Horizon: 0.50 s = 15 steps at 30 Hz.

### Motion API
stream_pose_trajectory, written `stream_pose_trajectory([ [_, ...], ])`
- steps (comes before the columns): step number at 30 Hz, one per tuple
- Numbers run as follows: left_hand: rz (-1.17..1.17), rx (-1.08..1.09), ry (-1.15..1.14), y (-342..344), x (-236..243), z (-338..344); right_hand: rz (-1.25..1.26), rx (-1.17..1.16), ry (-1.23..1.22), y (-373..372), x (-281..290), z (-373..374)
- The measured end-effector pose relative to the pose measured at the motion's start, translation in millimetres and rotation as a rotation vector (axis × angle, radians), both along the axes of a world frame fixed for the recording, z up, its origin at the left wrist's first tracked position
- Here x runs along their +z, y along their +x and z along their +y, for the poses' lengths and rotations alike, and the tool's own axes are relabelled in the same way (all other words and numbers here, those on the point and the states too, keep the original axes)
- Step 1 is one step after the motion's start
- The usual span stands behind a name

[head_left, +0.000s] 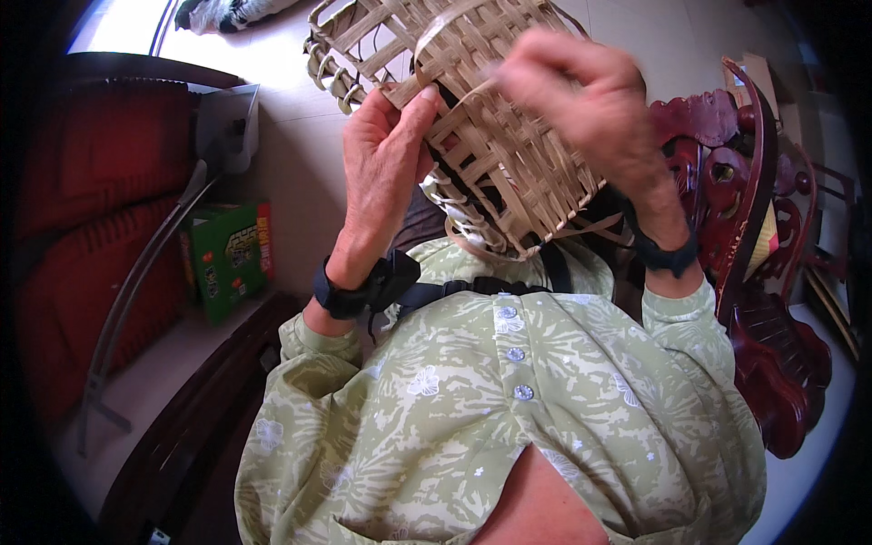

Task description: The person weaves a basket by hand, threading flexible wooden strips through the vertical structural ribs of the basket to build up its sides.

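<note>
A tan basket [522, 168] woven from flat strips lies tilted over my lap, with open gaps in its weave toward the left. Thumb and fingers of my left hand [389, 150] pinch a flat strip at the basket's left side. My right hand [581, 104], smeared by motion, is curled closed above the weave. A narrow pale strip [474, 91] runs from beside my left thumb up to the right fingertips. Another strip arches over the basket's far part, and a loose end hangs at its near right edge. Rounded lashing binds the far-left rim.
Dark red carved wooden furniture [754, 209] stands close on the right. On the left are red cushions [100, 173], a curved metal leg [136, 318] and a green box [227, 259]. A black-and-white furry animal [232, 13] lies on the pale tiled floor [291, 86] at the far left.
</note>
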<state>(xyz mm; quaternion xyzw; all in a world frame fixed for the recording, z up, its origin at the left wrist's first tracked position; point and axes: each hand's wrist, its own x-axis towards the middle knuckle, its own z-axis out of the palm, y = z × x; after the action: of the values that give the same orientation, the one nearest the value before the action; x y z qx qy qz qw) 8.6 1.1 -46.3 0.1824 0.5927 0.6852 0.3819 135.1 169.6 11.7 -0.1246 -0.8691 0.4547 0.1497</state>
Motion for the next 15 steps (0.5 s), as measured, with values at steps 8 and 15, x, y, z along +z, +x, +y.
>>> stream_pose_trajectory([
  [8,-0.007,0.019,-0.015,5,2,6,0.977,-0.810,-0.023,67,57,111],
  [15,-0.076,0.027,0.058,7,2,5,0.312,-1.164,0.550,156,73,178],
])
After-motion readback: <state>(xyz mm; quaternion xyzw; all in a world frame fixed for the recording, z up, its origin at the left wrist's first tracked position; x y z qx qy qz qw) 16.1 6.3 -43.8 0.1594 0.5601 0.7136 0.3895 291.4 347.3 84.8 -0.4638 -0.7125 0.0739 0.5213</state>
